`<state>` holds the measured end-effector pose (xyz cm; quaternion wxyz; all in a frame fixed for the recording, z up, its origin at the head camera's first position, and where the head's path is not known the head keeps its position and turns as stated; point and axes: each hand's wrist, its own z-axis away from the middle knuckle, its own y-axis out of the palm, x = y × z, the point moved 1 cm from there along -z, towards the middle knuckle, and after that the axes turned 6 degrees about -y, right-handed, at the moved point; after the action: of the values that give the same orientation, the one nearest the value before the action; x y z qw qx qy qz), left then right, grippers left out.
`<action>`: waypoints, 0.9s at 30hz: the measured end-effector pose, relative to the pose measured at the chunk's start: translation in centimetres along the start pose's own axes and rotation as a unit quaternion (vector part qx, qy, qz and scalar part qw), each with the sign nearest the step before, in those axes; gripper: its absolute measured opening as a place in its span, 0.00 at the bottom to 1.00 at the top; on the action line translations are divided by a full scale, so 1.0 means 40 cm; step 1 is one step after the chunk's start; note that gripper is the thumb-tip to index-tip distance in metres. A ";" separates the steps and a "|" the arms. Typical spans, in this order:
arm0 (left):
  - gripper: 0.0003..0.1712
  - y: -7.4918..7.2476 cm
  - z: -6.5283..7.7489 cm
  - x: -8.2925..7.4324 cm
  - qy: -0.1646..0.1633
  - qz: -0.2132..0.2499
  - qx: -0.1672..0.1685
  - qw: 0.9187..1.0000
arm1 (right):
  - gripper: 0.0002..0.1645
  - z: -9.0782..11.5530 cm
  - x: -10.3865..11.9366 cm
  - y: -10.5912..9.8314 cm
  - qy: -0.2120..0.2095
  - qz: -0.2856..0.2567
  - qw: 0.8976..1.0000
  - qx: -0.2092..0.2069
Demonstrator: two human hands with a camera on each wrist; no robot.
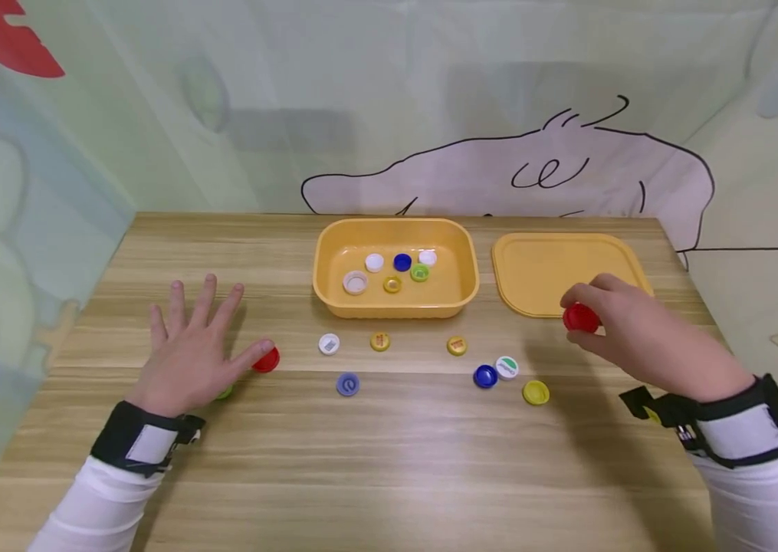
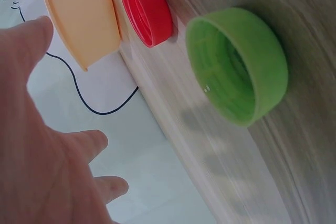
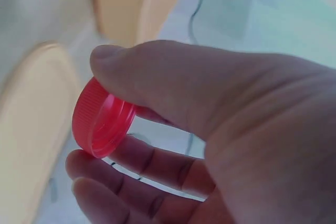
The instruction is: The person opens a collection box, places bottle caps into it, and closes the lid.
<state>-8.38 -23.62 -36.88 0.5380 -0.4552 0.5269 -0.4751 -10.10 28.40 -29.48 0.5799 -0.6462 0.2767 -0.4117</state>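
Between thumb and fingers, my right hand pinches a red bottle cap, raised near the front right corner of the yellow lid. My left hand is spread over the left side of the table, fingers straight and holding nothing. Near its thumb lies another red cap. A green cap sits under the left hand, mostly covered in the head view. At the back middle, a yellow bin contains several caps in white, blue, green and yellow.
Loose caps lie in front of the bin: a white cap, a periwinkle cap, two yellow-orange caps, a dark blue cap beside a white-and-green cap, and a yellow cap. A printed curtain hangs behind the table.
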 end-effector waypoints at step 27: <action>0.56 -0.011 0.018 -0.002 -0.001 -0.003 0.003 1.000 | 0.24 -0.413 0.127 0.049 -0.077 0.039 0.993 0.082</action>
<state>-7.67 -23.60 -36.40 0.5387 -0.4557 0.5234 -0.4777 -21.39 15.20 -30.51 0.6658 -0.6155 0.2212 -0.3589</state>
